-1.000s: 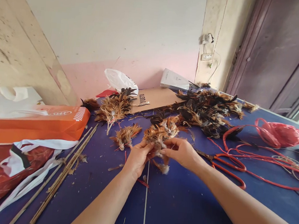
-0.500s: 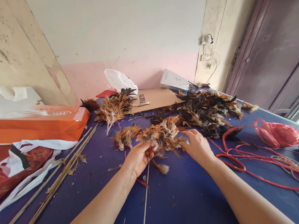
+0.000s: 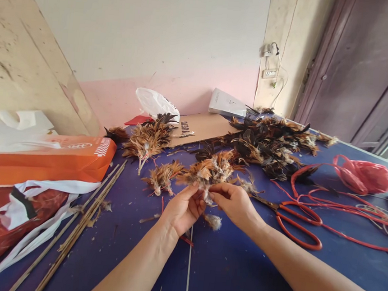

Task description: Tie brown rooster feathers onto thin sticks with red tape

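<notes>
My left hand [image 3: 186, 208] pinches feathers [image 3: 205, 192] by their pale, downy ends at the middle of the blue table. From the right, my right hand [image 3: 234, 205] meets it, thumb and fingers closed on the same downy ends. Just beyond both hands lies a loose heap of brown feathers [image 3: 221, 166]. A small tied feather bunch [image 3: 164, 177] rests to the left of it. Red-handled scissors [image 3: 299, 220] lie to the right of my right hand, their blades partly under feathers.
Thin sticks [image 3: 81, 226] lie at the left beside an orange bag [image 3: 53, 160]. A large dark feather pile [image 3: 272, 145] covers the back right. Pink plastic twine [image 3: 370, 175] trails along the right side. Cardboard [image 3: 200, 130] and a bigger feather bundle [image 3: 149, 139] are at the back.
My right hand has moved left and toward me, from the heap's right edge to the feathers in my left hand. The scissors now show beside it.
</notes>
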Motion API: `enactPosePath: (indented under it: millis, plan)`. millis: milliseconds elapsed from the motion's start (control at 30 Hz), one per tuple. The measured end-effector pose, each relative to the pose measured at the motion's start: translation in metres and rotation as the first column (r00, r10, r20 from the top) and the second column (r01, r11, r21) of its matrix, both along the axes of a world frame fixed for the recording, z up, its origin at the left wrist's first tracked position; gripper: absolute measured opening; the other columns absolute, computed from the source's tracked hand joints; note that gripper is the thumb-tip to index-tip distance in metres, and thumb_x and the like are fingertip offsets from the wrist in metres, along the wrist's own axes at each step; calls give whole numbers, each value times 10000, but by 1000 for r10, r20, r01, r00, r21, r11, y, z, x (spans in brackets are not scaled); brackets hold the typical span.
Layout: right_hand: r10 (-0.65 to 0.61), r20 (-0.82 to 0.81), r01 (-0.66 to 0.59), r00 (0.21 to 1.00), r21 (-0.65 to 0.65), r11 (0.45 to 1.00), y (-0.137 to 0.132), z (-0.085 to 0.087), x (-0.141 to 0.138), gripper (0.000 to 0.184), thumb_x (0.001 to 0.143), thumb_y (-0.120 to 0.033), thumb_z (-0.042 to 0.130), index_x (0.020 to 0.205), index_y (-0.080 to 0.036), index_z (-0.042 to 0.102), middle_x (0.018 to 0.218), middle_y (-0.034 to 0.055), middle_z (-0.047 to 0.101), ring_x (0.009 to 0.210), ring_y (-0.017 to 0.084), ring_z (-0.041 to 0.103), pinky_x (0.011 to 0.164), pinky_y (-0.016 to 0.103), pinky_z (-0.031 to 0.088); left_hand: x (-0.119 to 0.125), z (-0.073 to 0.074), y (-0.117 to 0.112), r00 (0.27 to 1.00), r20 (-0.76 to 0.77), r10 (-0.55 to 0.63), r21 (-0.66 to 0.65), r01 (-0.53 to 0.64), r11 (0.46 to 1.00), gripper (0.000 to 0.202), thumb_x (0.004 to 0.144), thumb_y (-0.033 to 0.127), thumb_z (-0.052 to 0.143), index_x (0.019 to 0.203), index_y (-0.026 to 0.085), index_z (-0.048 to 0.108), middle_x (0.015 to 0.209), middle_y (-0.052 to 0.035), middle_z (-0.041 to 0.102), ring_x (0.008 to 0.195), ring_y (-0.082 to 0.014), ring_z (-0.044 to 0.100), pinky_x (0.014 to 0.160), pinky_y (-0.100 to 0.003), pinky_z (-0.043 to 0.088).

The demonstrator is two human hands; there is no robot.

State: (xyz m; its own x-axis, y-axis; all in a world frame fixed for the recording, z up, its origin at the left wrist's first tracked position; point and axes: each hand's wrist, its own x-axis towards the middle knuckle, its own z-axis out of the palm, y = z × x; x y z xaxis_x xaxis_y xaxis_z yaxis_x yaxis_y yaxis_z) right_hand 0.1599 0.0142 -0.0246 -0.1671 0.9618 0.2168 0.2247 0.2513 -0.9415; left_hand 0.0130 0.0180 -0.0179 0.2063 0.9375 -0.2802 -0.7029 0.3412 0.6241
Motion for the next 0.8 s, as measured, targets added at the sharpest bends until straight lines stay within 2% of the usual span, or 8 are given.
enactPosePath:
  millis: [67,200,367,467,567,700,800]
  plan:
    - [-30,-86,31,996,1,1000,-2,3,-3,213,685,-323,587,827,-178,651,648,8,623,496,98,497,490,223,412,1,0,-1,999,-28,26,2,-26,1000,14,747,137,574,758,135,583,691,-19,641,558,-92,584,468,-171,456]
    - [-1,-219,-10,976,-49,999,-7,6,-8,236,653,-353,626,792,-162,625,671,14,610,522,94,494,509,223,423,1,1,-1,996,-71,54,23,-52,998,28,736,157,594,756,138,596,694,-11,646,545,-83,578,490,-172,460]
    - [-51,-316,13,947,-121,993,-8,5,-10,206,622,-334,647,648,-161,538,557,-32,496,472,68,415,451,199,359,6,2,-6,983,-167,76,94,-61,994,66,695,174,639,738,132,611,657,-9,643,526,-84,569,485,-174,453]
    - [-38,-341,-6,939,-127,992,-8,6,-10,180,631,-305,628,623,-165,515,531,-50,453,457,58,378,440,192,329,7,1,-8,981,-182,72,107,-53,993,90,677,187,658,726,126,613,642,-6,638,524,-82,567,477,-170,449]
    - [-30,-344,1,938,-83,997,-8,8,-9,124,649,-254,592,622,-168,507,533,-50,449,463,59,380,454,192,331,7,1,-7,984,-162,72,96,-57,994,91,673,185,662,717,125,610,633,-5,635,509,-78,562,467,-171,452]
    - [-88,-303,88,949,-11,996,-8,9,-7,75,670,-238,547,651,-179,503,539,-39,467,478,80,410,474,207,355,6,1,-7,988,-144,59,59,-51,997,91,681,168,651,744,121,607,624,-17,637,511,-93,579,447,-173,455]
    - [-155,-204,183,967,131,974,-9,9,-5,46,685,-229,527,684,-183,519,591,-21,495,516,95,430,495,215,369,7,2,-8,990,-140,14,23,-11,1000,78,703,172,631,738,112,596,609,-30,640,521,-114,602,434,-174,456]
